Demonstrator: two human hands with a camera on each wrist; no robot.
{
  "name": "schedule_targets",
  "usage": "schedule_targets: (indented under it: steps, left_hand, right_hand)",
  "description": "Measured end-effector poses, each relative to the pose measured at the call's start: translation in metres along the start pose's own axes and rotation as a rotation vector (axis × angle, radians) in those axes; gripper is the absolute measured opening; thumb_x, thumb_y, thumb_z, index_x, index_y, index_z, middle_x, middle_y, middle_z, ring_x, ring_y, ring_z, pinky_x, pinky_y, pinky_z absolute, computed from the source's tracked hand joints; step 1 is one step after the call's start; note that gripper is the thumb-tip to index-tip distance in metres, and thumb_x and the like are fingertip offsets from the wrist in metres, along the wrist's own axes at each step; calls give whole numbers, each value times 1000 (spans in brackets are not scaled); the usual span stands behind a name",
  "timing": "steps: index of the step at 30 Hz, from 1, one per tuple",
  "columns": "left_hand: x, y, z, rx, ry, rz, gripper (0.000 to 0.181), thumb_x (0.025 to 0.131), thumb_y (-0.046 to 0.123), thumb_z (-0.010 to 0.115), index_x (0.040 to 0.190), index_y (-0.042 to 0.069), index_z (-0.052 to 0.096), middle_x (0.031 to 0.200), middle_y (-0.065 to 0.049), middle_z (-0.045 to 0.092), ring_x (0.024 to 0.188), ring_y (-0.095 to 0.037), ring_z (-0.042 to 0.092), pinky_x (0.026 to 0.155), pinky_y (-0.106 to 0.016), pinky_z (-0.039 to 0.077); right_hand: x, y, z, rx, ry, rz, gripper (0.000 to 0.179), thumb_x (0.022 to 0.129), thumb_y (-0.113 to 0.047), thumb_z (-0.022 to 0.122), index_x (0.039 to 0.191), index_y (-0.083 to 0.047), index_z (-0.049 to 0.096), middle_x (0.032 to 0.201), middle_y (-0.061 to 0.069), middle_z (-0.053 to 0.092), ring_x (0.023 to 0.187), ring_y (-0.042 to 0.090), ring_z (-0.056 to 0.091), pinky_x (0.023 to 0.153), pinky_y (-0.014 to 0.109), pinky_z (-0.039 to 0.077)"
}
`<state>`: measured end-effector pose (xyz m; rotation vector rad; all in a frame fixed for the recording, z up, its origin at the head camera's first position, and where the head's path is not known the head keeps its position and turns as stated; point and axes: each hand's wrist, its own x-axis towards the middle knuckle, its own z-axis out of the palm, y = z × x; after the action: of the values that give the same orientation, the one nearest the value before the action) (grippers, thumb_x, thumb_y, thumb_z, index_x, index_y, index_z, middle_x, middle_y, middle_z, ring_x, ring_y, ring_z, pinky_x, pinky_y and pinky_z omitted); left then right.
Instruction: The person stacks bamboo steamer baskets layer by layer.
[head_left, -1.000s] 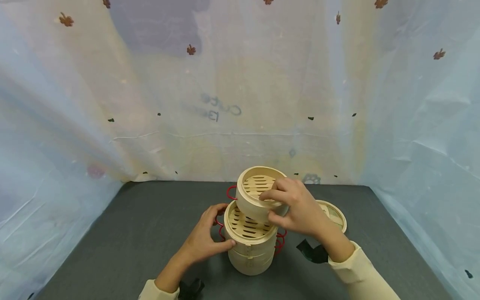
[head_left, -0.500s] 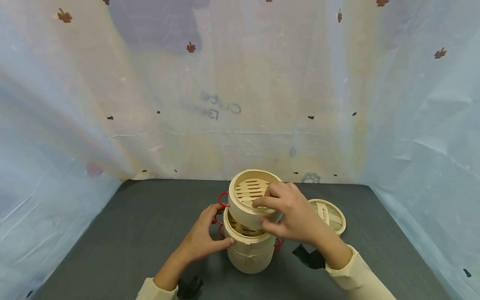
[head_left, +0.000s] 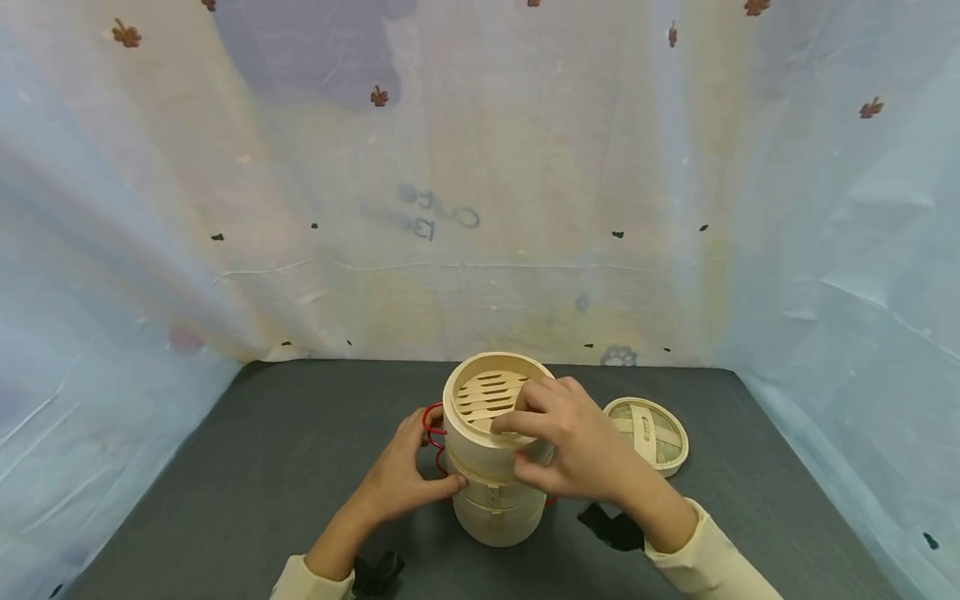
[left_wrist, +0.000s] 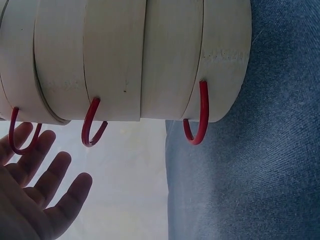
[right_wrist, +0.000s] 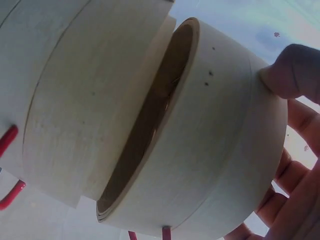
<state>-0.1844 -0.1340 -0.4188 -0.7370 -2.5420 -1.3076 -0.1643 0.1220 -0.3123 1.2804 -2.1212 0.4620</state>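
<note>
A pale bamboo steamer basket (head_left: 480,454) with a slatted floor sits over a stack of steamer baskets (head_left: 495,523) in the head view. My right hand (head_left: 566,437) grips its near right rim, fingers inside and thumb on the outer wall. The right wrist view has this basket (right_wrist: 215,130) tilted, a dark gap along one side above the tier below. Around the stack's left side reaches my left hand (head_left: 405,475), thumb at the front wall. Its spread fingers (left_wrist: 70,200) lie beside a red handle (left_wrist: 16,150) in the left wrist view.
A round bamboo lid (head_left: 667,433) with a strap across it lies on the dark grey tabletop (head_left: 315,417), right of the stack. Behind the table hangs a pale patterned curtain (head_left: 510,308). Red handles stick out from the stack's sides.
My right hand has brought the top basket left, down and closer over the stack, covering the slatted tier that showed before. My left hand stays nearly in place.
</note>
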Motion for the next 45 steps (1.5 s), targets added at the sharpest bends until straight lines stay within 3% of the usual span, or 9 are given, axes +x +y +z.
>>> schedule_targets:
  steps: [8,23,45]
  left_hand:
    - [0,0,-3,11,-6,-28,75,73,47,79,137,32,43,131,9,49,123,-14,45,93,-43,46]
    - [1,0,-5,24,13,22,72,73,44,80,135,36,44,127,11,52,119,-14,46,90,-40,46]
    - [4,5,-9,13,14,30,73,74,45,79,136,35,44,127,12,52,118,-11,45,89,-38,48]
  right_hand:
    - [-1,-2,3,-4,-9,6,32,67,-19,74,98,-28,71,82,-11,48,74,4,43,73,31,36]
    - [-4,-4,7,0,1,12,33,66,-19,75,97,-29,71,82,-12,48,76,3,44,72,30,35]
    - [-4,-7,7,6,1,19,34,66,-15,74,97,-29,70,83,-13,49,79,4,45,74,31,36]
